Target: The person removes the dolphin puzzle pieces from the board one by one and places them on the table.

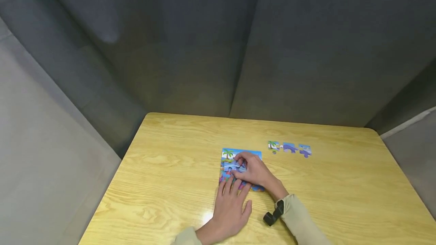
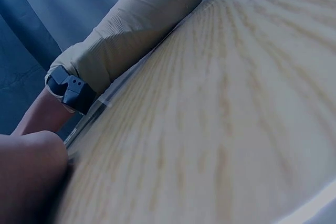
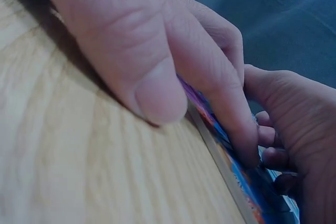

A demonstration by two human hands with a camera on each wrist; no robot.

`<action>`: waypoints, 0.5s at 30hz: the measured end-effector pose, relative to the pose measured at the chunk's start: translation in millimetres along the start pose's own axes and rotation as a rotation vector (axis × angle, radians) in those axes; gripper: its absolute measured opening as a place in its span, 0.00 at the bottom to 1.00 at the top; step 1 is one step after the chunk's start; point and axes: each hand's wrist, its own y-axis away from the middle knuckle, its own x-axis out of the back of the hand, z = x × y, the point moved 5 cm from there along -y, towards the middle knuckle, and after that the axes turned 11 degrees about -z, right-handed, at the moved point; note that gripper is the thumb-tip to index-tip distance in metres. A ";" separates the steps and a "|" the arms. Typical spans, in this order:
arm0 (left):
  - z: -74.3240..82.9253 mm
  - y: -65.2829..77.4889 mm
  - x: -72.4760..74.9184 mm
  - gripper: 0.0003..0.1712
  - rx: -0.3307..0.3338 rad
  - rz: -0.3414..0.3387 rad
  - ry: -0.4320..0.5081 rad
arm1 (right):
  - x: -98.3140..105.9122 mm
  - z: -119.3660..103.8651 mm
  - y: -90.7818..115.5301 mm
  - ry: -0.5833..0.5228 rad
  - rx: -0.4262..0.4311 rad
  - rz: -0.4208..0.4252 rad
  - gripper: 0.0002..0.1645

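Note:
A colourful jigsaw puzzle board with a palm tree and blue sea scene lies on the wooden table. My right hand curls over its middle, thumb and fingers pinching a blue puzzle piece, partly hidden under them. My left hand lies palm down in front, its spread fingers reaching the board's near edge. In the right wrist view, the left thumb is close to the camera, beside the board's edge, while the right hand bends its fingers down onto the picture.
Several loose puzzle pieces lie in a row to the board's right, among them a palm tree piece and a purple dolphin piece. A black strap device sits on the right wrist. Dark curtains hang behind the table.

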 end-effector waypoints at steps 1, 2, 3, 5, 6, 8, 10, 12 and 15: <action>-0.3 0.0 0.0 0.30 0.000 0.003 0.001 | 0.4 -0.5 0.3 -0.002 0.006 0.006 0.25; -0.4 -0.4 -0.3 0.30 -0.002 0.004 0.004 | 1.1 -1.1 0.8 -0.005 0.012 0.015 0.25; -0.5 -0.9 -0.8 0.30 -0.003 0.005 0.007 | 1.9 -1.9 1.4 -0.008 0.017 0.024 0.25; -0.6 -1.6 -1.5 0.30 -0.003 0.003 0.013 | 3.2 -2.5 2.8 -0.007 0.023 0.039 0.24; -0.6 -1.9 -2.2 0.30 -0.002 -0.001 0.017 | 4.1 -3.1 3.8 -0.007 0.031 0.049 0.24; -0.4 -2.3 -3.2 0.30 0.000 -0.005 0.018 | 5.7 -3.4 5.7 -0.003 0.047 0.068 0.25; -0.6 -2.2 -3.4 0.31 0.008 -0.009 0.012 | 7.5 -3.0 7.5 0.004 0.060 0.083 0.25; -0.6 -1.8 -2.8 0.31 0.014 -0.012 0.007 | 10.1 -1.9 10.1 0.009 0.068 0.099 0.25; -0.9 -0.8 -2.3 0.32 0.019 -0.016 0.003 | 13.3 2.7 15.0 0.018 0.057 0.110 0.25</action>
